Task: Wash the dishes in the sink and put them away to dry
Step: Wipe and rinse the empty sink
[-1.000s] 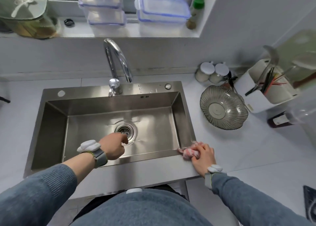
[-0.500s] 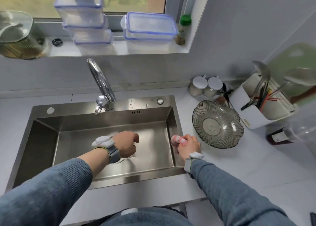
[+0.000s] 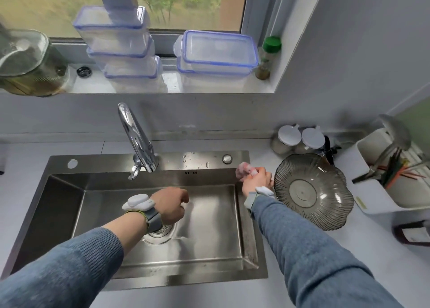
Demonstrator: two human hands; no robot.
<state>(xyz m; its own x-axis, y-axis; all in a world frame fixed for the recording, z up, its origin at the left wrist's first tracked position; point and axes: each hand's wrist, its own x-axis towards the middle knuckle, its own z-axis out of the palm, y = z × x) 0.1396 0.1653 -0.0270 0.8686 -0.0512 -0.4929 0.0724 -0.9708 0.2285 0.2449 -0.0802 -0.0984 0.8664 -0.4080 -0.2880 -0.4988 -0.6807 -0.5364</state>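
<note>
The steel sink [image 3: 69, 214] holds no dishes that I can see. My left hand [image 3: 172, 205] hovers over the basin above the drain [image 3: 160, 234], fingers curled into a loose fist with nothing in it. My right hand [image 3: 256, 179] grips a pink cloth [image 3: 243, 169] at the sink's back right corner, on the rim. A ribbed smoked-glass dish [image 3: 311, 191] lies on the counter just right of that hand.
The tap [image 3: 137, 140] arches over the sink's back edge. Two white-lidded jars [image 3: 297, 140] and a white utensil caddy [image 3: 381, 177] stand at the right. Stacked plastic boxes [image 3: 162, 58], a green-capped bottle [image 3: 267, 58] and a glass pot sit on the windowsill.
My right hand has slid the pink cloth along the sink's right rim from the front corner to the back corner. My left hand stayed fisted over the drain. The view tilted up.
</note>
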